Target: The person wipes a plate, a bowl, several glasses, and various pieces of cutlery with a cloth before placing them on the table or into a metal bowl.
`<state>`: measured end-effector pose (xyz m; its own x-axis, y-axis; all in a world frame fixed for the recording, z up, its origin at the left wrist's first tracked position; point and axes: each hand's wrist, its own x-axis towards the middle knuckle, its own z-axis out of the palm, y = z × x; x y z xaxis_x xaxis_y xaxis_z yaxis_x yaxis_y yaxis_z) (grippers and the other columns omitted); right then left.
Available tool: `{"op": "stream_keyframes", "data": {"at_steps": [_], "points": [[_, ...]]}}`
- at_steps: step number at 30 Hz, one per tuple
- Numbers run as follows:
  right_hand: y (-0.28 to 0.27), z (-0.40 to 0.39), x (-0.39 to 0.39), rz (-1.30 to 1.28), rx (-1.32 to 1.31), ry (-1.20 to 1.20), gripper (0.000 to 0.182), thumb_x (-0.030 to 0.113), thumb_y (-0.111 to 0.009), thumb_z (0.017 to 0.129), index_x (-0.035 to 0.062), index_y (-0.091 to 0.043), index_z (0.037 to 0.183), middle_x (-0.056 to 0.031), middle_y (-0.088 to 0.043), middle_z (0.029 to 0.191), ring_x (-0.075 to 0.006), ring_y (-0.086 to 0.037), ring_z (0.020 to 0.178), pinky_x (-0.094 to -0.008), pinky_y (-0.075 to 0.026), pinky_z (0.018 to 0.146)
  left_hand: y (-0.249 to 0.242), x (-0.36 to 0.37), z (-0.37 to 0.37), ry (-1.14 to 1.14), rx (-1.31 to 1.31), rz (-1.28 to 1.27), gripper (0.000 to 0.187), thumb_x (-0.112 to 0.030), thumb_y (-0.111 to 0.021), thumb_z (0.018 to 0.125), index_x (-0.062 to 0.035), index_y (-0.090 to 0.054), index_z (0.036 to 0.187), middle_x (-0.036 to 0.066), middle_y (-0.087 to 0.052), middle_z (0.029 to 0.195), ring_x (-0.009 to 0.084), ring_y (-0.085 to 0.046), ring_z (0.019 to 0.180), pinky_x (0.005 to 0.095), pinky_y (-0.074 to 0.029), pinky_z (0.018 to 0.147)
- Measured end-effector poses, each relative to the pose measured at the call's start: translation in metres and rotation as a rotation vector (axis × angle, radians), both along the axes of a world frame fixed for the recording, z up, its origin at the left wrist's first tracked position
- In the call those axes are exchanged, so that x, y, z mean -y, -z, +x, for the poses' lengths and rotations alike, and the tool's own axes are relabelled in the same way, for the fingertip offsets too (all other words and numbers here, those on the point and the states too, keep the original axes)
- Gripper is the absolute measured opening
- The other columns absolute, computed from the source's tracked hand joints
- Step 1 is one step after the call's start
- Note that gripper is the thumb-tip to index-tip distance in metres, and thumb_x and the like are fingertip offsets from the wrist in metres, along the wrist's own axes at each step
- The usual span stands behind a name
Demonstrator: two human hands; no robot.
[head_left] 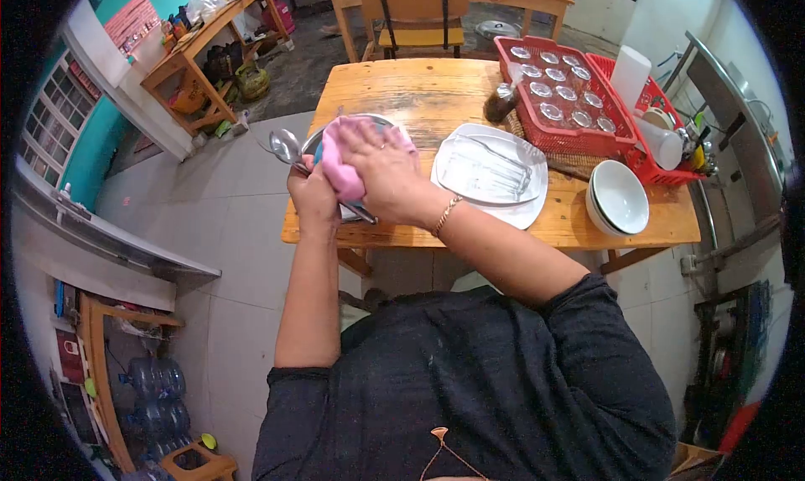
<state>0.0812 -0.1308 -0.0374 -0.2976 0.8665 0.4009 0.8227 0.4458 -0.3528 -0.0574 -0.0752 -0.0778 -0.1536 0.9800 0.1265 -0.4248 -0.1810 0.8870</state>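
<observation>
My left hand (314, 197) is closed around several metal spoons (286, 146) at the table's left front edge. Their bowls stick out on the far left, and handle ends show below the cloth. My right hand (384, 175) presses a pink cloth (337, 166) over the spoons, its fingers laid across the fabric. Behind the cloth is a round metal-rimmed container (314, 139), mostly covered by my hands; its contents are hidden. Right of my right hand, white plates (537, 160) are stacked, with several forks (503, 172) lying on the upper one.
A red basket (563, 137) of upturned glasses stands at the back right, beside a dark-filled jar (501, 104). Another red basket (671, 176) holds containers and utensils. White bowls (619, 197) sit near the right front corner of the wooden table (377, 87). A chair (422, 15) is beyond.
</observation>
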Motion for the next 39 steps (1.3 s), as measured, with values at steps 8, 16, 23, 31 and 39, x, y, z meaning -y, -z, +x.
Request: {"op": "stream_keyframes", "data": {"at_steps": [8, 16, 23, 31, 39], "points": [[-0.009, 0.049, 0.024, -0.177, 0.025, -0.181, 0.038, 0.009, -0.065, 0.071, 0.0082, -0.065, 0.109, -0.0070, -0.064, 0.118, -0.0275, -0.056, 0.117, -0.0511, -0.038, 0.097, 0.001, 0.006, -0.009, 0.055, -0.305, 0.031, 0.019, 0.001, -0.067, 0.079, -0.0093, -0.052, 0.083, 0.001, -0.057, 0.081, 0.0106, -0.056, 0.069, 0.0253, -0.046, 0.062], [-0.004, 0.030, 0.020, 0.527, 0.148, -0.052, 0.034, 0.015, -0.059, 0.078, 0.0072, -0.064, 0.111, -0.0086, -0.062, 0.111, -0.0265, -0.055, 0.116, -0.0423, -0.040, 0.097, -0.031, 0.019, -0.007, 0.146, -0.654, 0.181, 0.021, -0.001, -0.061, 0.073, -0.0076, -0.044, 0.082, -0.001, -0.047, 0.078, 0.0075, -0.045, 0.067, 0.0247, -0.041, 0.058], [0.000, 0.043, 0.019, 0.029, 0.071, 0.178, 0.026, 0.015, -0.067, 0.074, 0.0051, -0.064, 0.098, -0.0157, -0.062, 0.100, -0.0363, -0.061, 0.098, -0.0420, -0.049, 0.084, -0.013, 0.028, 0.006, -0.161, -0.525, 0.275, 0.020, 0.000, -0.060, 0.077, -0.0079, -0.044, 0.086, -0.001, -0.049, 0.080, 0.0088, -0.048, 0.072, 0.0242, -0.042, 0.067], [0.004, 0.049, 0.074, -0.282, -0.492, -0.127, 0.031, 0.028, -0.074, 0.073, 0.0026, -0.066, 0.090, -0.0148, -0.069, 0.085, -0.0252, -0.068, 0.074, -0.0379, -0.054, 0.070, 0.010, 0.002, 0.018, -0.153, -0.366, 0.149, 0.023, 0.003, -0.062, 0.078, -0.0081, -0.043, 0.084, 0.002, -0.050, 0.082, 0.0111, -0.051, 0.072, 0.0259, -0.046, 0.070], [0.009, 0.121, 0.095, -0.500, -1.309, 0.035, 0.020, 0.012, -0.072, 0.083, 0.0001, -0.066, 0.097, -0.0073, -0.067, 0.087, -0.0144, -0.065, 0.068, -0.0269, -0.053, 0.058, -0.032, 0.058, 0.065, 0.502, -0.116, -0.074, 0.023, -0.018, -0.064, 0.091, 0.0010, -0.056, 0.101, 0.017, -0.066, 0.096, 0.0172, -0.067, 0.069, 0.0295, -0.057, 0.060]]}}
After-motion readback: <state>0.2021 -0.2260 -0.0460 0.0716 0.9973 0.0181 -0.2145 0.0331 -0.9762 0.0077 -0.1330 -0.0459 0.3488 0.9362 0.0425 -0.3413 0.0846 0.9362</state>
